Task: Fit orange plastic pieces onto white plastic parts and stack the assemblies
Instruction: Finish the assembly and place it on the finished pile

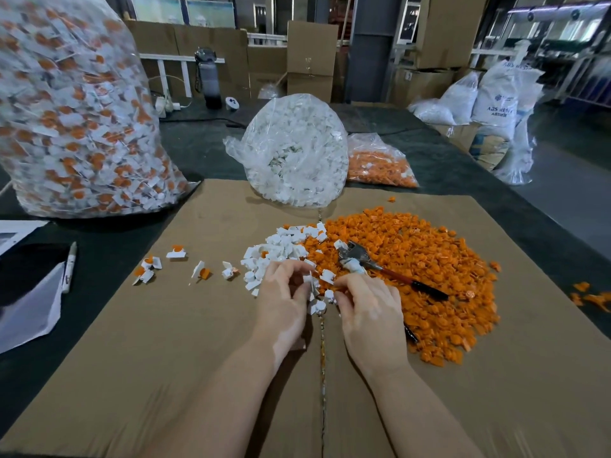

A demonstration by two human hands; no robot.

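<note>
Two hands meet at centre: the left hand pinches a small stack of white plastic parts, while the right hand pinches another white piece beside it. At two o'clock spreads one heap of orange pieces, pliers resting on it. Four finished assemblies lie at ten o'clock on brown cardboard. Three clear crinkled bags stand at twelve.

**A factory packing floor**

We stand at a long dark bench in a warehouse hall: stacked cardboard boxes beyond its far edge, white resin sacks off its right edge, bulk bags of plastic parts at its far-left corner.
</note>
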